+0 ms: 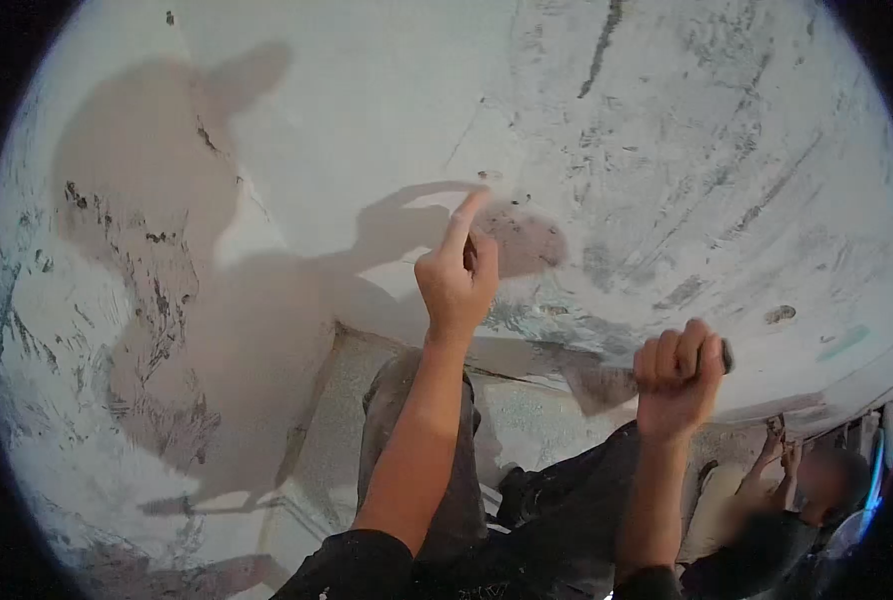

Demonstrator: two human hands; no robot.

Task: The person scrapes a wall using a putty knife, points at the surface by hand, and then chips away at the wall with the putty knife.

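My left hand (457, 272) is raised against a plastered wall (367, 120). Its index finger points up and touches the wall just below a small mark (485, 177), while the other fingers are curled and hold nothing. My right hand (679, 378) is lower and to the right, fisted around the handle of a scraper. The scraper's flat, plaster-coated blade (597, 385) sticks out to the left, close to the wall surface. Both forearms are bare below dark sleeves.
The wall is pale with grey scrape marks at the right and dark chipped patches (157, 290) at the left. The shadow of my head and arm falls on it. Another person (817, 490) crouches at lower right with a hand raised. Speckled floor (342, 440) shows below.
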